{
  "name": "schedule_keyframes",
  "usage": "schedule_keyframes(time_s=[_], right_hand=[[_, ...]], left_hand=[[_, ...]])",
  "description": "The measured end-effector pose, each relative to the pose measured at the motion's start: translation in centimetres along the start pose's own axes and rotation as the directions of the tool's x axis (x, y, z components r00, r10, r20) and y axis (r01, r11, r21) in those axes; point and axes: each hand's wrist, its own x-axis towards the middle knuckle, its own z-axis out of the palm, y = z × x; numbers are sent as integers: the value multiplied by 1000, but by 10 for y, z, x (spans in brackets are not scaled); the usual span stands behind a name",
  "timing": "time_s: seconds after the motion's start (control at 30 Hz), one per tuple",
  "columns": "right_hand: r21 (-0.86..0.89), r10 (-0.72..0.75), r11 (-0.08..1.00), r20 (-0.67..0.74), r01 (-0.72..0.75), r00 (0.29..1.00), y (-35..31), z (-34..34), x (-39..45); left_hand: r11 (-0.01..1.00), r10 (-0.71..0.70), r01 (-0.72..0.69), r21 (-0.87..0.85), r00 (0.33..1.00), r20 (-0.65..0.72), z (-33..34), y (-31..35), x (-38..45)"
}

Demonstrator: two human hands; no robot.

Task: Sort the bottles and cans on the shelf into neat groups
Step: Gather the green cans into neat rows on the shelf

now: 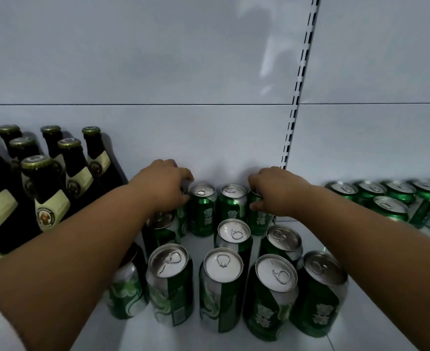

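Fingers of both hands curl down over cans in the back row against the shelf's rear wall: left hand point(164, 184) grips the leftmost back-row can point(182, 219), mostly hidden under it; right hand point(276, 192) grips the rightmost back-row can point(258, 219) from above. Two more green cans point(217, 207) stand upright between the hands, untouched. Each gripped can sits directly beneath its hand, long axis vertical, so any nudge goes sideways toward the middle pair. Cans are green with silver tops and pull tabs, white characters on the side. Looser rows of the same cans point(224, 287) stand nearer the shelf's front edge. Brown bottles point(44, 188) with gold caps group at left; further green cans point(391, 201) at right.
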Motion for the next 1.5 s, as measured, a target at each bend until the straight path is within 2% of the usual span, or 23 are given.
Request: schedule_keyframes(time_s=[0.1, 0.4, 0.67, 0.87, 1.2, 1.33, 1.43, 1.5], right_hand=[[-68, -4, 998, 20, 5, 1000, -5, 0, 1], [-144, 25, 989, 43, -18, 999, -12, -1, 4], [-37, 67, 997, 35, -66, 997, -19, -6, 2], [-39, -71, 997, -22, 70, 997, -28, -3, 11], [-13, -63, 998, -57, 62, 996, -26, 4, 15], [154, -80, 984, -74, 91, 994, -32, -13, 4], [340, -140, 933, 36, 119, 990, -49, -35, -9], [333, -178, 935, 136, 125, 975, -64, -46, -15]], left_hand=[[999, -13, 11, 47, 998, 55, -4, 4, 2], [999, 0, 3, -34, 997, 79, -5, 1, -2], [999, 8, -4, -40, 994, 108, -6, 1, -3], [997, 49, -54, 54, 995, 87, -1, 12, -2], [987, 47, -57, 149, 997, 69, -5, 24, 4], [990, 11, -22, 139, 997, 78, -7, 26, -3], [996, -42, 37, 76, 998, 54, -24, 24, -15], [996, -47, 37, 76, 989, 142, -38, 20, -26]])
